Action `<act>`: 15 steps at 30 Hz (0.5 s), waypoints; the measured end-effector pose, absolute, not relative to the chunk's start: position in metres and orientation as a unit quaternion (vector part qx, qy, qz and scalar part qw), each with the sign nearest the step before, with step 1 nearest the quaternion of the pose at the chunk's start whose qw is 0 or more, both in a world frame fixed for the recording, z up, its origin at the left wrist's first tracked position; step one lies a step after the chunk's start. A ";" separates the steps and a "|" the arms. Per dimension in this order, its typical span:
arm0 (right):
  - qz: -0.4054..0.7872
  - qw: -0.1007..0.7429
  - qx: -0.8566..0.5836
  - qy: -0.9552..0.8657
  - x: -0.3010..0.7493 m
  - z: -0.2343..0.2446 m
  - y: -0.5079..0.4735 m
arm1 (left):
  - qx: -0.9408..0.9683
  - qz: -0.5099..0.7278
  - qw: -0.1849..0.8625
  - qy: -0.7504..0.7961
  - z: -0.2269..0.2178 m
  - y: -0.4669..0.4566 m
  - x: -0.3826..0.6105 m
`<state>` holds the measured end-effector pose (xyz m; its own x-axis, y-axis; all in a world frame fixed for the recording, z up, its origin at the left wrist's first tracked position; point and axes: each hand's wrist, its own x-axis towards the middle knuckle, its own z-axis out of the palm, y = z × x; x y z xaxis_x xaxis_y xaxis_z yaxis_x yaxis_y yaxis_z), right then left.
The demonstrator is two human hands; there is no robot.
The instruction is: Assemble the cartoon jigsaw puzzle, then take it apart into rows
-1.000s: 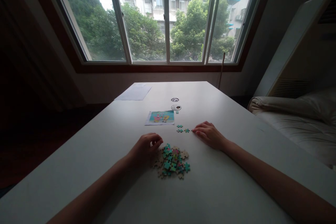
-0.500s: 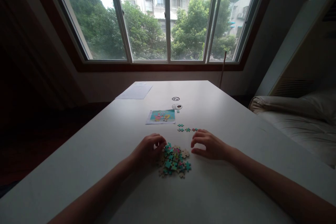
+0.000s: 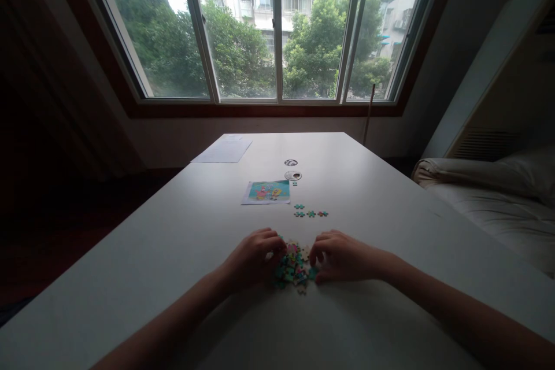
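Note:
A heap of loose jigsaw puzzle pieces (image 3: 295,266), mostly teal with some pink and bare-backed ones, lies on the white table (image 3: 208,225) between my hands. My left hand (image 3: 259,257) rests against the heap's left side, fingers curled and the tips brought close to the thumb; whatever is between them is hidden. On the right side, my right hand (image 3: 342,257) curves over the heap's edge with thumb and fingers apart. Its thumb is by a teal piece (image 3: 313,273). Beyond the heap, several pieces (image 3: 311,214) are laid out in short rows.
A cartoon picture sheet (image 3: 269,191) lies left of the laid-out pieces. Two round discs (image 3: 293,176) and a single small piece (image 3: 295,184) lie farther back. White paper (image 3: 223,150) covers the far left corner. A padded seat (image 3: 485,196) stands right of the table.
My left hand has moved right and covers more of the heap's left side. My right hand has come down and left to the heap's right edge. The laid-out pieces stay put.

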<state>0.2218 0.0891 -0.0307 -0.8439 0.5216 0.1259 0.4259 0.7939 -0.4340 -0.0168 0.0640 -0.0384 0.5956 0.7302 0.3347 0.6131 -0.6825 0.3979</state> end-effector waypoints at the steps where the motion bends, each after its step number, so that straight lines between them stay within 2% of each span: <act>1: 0.219 0.119 -0.254 -0.934 0.222 -0.030 0.091 | 0.886 0.242 0.120 0.378 -0.039 0.064 -0.017; 4: 0.291 0.131 -0.263 -0.910 0.223 -0.032 0.095 | 0.885 0.250 0.117 0.376 -0.038 0.063 -0.016; 8: 0.394 0.195 -0.288 -0.851 0.217 -0.035 0.094 | 0.891 0.250 0.127 0.358 -0.033 0.056 -0.010; 11: 0.443 0.255 -0.301 -0.805 0.208 -0.037 0.091 | 0.893 0.254 0.133 0.346 -0.030 0.050 -0.004; 15: 0.489 0.283 -0.303 -0.767 0.200 -0.039 0.086 | 0.884 0.277 0.154 0.344 -0.030 0.049 0.002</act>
<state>0.2002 0.0863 -0.0386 -0.6551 0.7428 0.1378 0.1880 0.3369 -0.9226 0.0015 0.0487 -0.0298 0.6101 0.6927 0.3848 0.5221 -0.7167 0.4623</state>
